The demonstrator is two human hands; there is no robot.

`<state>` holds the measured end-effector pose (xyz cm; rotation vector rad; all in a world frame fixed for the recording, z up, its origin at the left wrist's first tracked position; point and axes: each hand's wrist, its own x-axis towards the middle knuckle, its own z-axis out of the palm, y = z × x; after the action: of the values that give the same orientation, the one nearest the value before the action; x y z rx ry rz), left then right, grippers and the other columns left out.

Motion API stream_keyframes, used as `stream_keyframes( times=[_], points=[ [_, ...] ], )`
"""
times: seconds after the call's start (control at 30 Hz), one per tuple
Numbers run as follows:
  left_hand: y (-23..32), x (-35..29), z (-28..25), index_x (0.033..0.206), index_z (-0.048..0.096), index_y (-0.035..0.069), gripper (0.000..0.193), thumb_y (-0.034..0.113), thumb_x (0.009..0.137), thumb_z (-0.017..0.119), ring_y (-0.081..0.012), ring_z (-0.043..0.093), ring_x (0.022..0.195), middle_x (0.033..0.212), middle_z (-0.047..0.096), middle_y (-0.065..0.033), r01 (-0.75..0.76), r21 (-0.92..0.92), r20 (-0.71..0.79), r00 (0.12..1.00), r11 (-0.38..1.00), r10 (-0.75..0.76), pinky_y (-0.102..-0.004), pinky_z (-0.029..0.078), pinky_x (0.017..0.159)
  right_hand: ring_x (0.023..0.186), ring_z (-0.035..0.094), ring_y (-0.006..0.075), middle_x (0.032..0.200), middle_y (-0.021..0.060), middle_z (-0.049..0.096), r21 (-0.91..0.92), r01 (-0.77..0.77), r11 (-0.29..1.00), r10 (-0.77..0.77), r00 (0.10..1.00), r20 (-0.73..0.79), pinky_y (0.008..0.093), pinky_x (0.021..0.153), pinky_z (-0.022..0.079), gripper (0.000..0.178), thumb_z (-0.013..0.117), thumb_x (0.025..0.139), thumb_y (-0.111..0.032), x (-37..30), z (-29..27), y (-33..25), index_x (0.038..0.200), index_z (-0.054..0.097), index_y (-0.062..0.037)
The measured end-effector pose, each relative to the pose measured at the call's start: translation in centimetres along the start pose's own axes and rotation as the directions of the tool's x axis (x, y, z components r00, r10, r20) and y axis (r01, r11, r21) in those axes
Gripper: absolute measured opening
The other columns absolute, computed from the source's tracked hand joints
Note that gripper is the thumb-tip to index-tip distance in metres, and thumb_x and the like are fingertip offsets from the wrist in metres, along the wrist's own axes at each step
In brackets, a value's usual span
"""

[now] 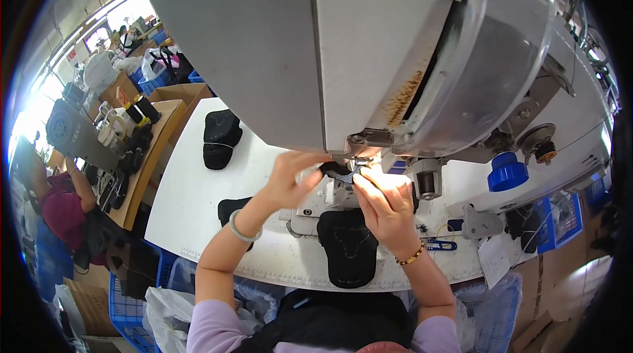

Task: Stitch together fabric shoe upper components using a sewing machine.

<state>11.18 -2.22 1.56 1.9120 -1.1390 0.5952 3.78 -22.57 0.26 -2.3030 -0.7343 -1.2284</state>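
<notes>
A small black fabric piece with a greyish edge sits under the needle area of a large sewing machine. My left hand, slightly blurred, pinches its left end between thumb and fingers. From the right, my right hand grips the other end, fingertips pressed together close to the lit needle. Just below the machine bed, a black padded piece with pale stitched lines lies on the white table. A similar stitched black piece rests at the far left, and another is partly hidden by my left forearm.
Blue thread snips lie right of my right wrist, near a paper slip. A blue knob juts from the machine. Blue crates flank the table. At left, another person sits by a wooden bench with thread spools.
</notes>
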Motion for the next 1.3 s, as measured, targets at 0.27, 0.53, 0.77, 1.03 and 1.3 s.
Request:
stream_keyframes(
  times=[0.27, 0.53, 0.77, 1.03, 1.3],
  points=[
    [-4.1, 4.3, -0.4, 0.106, 0.060, -0.002, 0.030, 0.010, 0.080, 0.069, -0.0164, 0.058, 0.096, 0.105, 0.062, -0.0079, 0.654, -0.514, 0.450, 0.756, 0.555, -0.475, -0.0297, 0.048, 0.083, 0.085, 0.057, 0.0190, 0.103, 0.0047, 0.063, 0.029, -0.004, 1.000, 0.006, 0.998, -0.061, 0.0316, 0.076, 0.041, 0.025, 0.071, 0.076, -0.007, 0.5, 0.2, 0.5, 0.101, 0.065, -0.0072],
    [-2.9, 3.9, -0.5, 0.099, 0.063, 0.001, 0.024, 0.006, 0.077, 0.068, -0.0169, 0.063, 0.077, 0.093, 0.064, -0.0093, 0.729, -0.654, 0.501, 0.618, 0.203, -0.606, -0.0260, 0.055, 0.066, 0.083, 0.060, 0.0231, 0.095, 0.0019, 0.067, 0.085, -0.053, 0.995, 0.058, 0.997, -0.047, 0.0339, 0.077, 0.040, 0.024, 0.069, 0.077, -0.009, 0.8, 0.1, 0.5, 0.101, 0.067, -0.0117],
    [-2.6, 2.4, 0.0, 0.102, 0.057, -0.004, 0.026, 0.003, 0.078, 0.064, -0.0188, 0.065, 0.078, 0.092, 0.063, -0.0132, 0.696, -0.718, 0.550, 0.591, 0.028, -0.590, -0.0268, 0.056, 0.069, 0.090, 0.054, 0.0219, 0.104, 0.0075, 0.060, 0.114, -0.054, 0.992, 0.055, 0.998, -0.006, 0.0313, 0.079, 0.041, 0.026, 0.068, 0.077, -0.004, 0.7, -0.2, -0.1, 0.103, 0.065, -0.0057],
    [0.5, 1.4, 0.5, 0.103, 0.061, -0.003, 0.023, 0.004, 0.081, 0.063, -0.0161, 0.064, 0.082, 0.095, 0.064, -0.0118, 0.555, -0.831, 0.464, 0.654, -0.038, -0.598, -0.0259, 0.054, 0.075, 0.089, 0.054, 0.0062, 0.103, -0.0058, 0.057, -0.156, 0.165, 0.974, -0.177, 0.982, -0.064, 0.0220, 0.072, 0.041, 0.035, 0.068, 0.074, -0.014, 0.3, 0.9, -1.3, 0.108, 0.065, -0.0187],
    [2.0, 0.4, 1.3, 0.095, 0.065, -0.003, 0.016, 0.007, 0.083, 0.063, -0.0124, 0.063, 0.078, 0.089, 0.066, -0.0087, 0.470, -0.882, 0.329, 0.675, 0.041, -0.660, -0.0235, 0.052, 0.066, 0.093, 0.051, 0.0171, 0.102, -0.0014, 0.055, -0.146, 0.084, 0.986, -0.090, 0.995, -0.032, 0.0312, 0.082, 0.041, 0.042, 0.070, 0.064, -0.004, 0.4, 1.6, -1.8, 0.104, 0.067, -0.0149]
  ],
)
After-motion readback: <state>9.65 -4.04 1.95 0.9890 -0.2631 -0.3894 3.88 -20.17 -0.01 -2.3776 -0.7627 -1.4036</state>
